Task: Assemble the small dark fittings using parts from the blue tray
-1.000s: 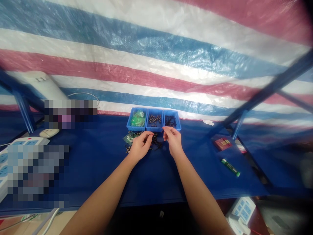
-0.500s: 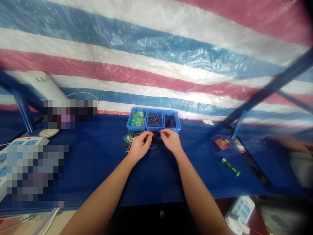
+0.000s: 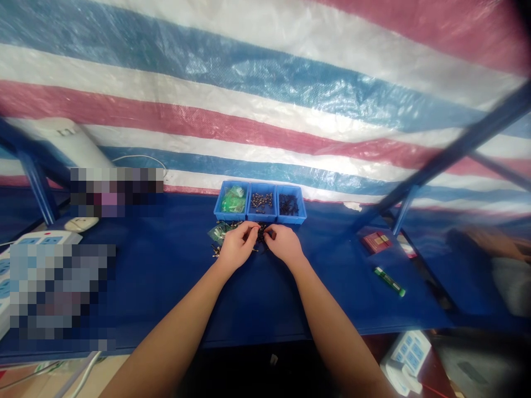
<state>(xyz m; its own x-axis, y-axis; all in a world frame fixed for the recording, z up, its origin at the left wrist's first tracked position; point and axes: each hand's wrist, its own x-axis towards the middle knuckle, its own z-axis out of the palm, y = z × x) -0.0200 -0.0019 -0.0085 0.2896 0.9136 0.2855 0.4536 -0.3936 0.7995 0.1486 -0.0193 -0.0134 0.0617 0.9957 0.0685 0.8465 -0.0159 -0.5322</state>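
My left hand is closed in a pinch over a pile of small parts; whatever its fingertips hold is too small to make out. Close beside it, my right hand bends its fingers together over small black parts, its fingertips partly hidden. Just beyond both hands stand three joined blue bins. The left bin contains green-and-clear bagged items, the middle bin small brass-coloured metal pieces, and the right bin small black pieces. A small greenish clear bag and loose metal pieces lie by my left hand.
On the blue table, a white power strip sits at left. A red box and a green tube-like pack lie at right. Blue metal bars frame the sides. Another person's blurred arm shows at far right.
My right hand has moved slightly left and down into the black parts, its fingers more curled. My left hand stays nearly in place.
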